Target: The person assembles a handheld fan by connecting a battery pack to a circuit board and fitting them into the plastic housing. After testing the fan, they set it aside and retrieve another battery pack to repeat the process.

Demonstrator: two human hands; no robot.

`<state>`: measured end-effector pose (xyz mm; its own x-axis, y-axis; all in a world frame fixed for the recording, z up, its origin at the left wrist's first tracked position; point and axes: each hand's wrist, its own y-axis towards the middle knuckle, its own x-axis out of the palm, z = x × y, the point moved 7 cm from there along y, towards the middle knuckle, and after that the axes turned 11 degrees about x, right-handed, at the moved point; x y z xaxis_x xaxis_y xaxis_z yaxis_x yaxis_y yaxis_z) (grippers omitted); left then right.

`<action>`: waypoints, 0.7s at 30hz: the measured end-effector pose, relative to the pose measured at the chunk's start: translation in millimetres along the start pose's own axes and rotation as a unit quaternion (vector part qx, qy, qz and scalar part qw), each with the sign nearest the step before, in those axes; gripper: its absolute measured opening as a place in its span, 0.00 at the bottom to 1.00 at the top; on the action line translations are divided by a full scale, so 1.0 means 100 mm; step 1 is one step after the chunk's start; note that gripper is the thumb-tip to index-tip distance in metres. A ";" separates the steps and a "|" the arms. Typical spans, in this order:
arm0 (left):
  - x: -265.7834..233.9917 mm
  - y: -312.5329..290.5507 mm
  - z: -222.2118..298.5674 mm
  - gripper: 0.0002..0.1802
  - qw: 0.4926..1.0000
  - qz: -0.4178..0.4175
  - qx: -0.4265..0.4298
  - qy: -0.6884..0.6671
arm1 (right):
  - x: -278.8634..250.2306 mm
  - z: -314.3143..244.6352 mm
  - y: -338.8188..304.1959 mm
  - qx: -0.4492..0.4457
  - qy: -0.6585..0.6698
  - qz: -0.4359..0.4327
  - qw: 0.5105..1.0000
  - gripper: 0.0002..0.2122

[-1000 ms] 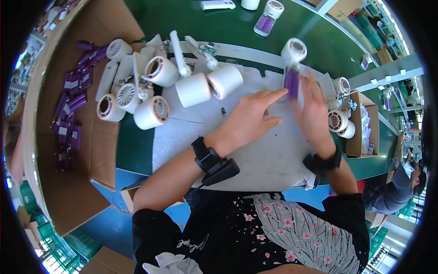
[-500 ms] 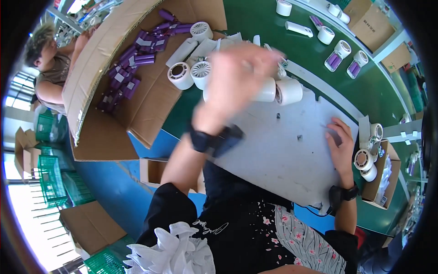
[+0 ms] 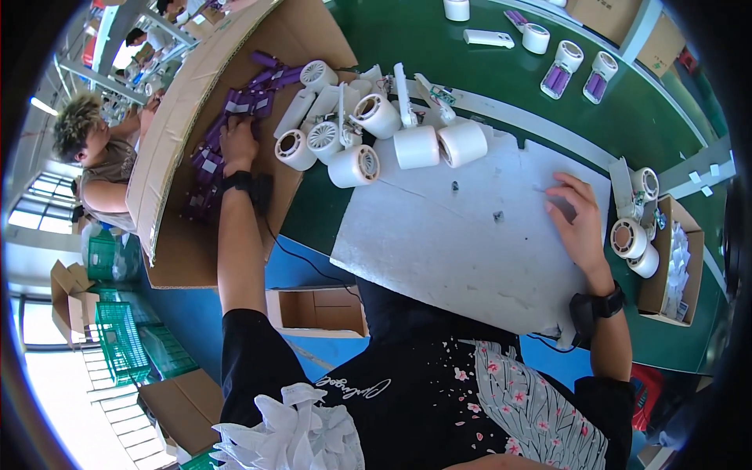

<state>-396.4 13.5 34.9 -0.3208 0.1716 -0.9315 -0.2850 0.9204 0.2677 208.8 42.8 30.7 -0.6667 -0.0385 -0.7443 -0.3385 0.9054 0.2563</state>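
My left hand (image 3: 237, 145) reaches far left into a shallow cardboard box (image 3: 184, 251), its fingers curled down onto a pile of purple parts (image 3: 235, 106); whether it grips one is hidden. My right hand (image 3: 578, 223) lies flat with fingers apart on the white work mat (image 3: 470, 251), holding nothing. Two small dark screws (image 3: 455, 186) lie on the mat to the left of it. A cluster of white round fan housings (image 3: 354, 160) and two plain white cylinders (image 3: 439, 145) sits at the mat's far edge, between my hands.
More white fan housings (image 3: 633, 235) and a small carton of white pieces (image 3: 672, 270) stand at the right. Purple-and-white units (image 3: 580, 70) line the green table's far side. Another person (image 3: 98, 160) works beyond the cardboard box. An open carton (image 3: 313, 309) sits below the table edge.
My left arm swung from the mat over to the cardboard box at the left. My right hand, which held a purple-and-white part upright a second ago, now rests empty on the mat.
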 end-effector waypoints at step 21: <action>-2.29 -1.02 2.94 0.30 0.779 0.116 0.410 -0.459 | 0.38 0.00 -0.23 0.158 0.734 -0.278 0.599 0.26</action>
<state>-28.0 -16.3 148.2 0.6113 0.1999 -0.7657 0.4789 0.6769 0.5590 191.2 20.4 -3.0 -0.4528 -0.4910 0.7442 -0.7913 0.6060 -0.0815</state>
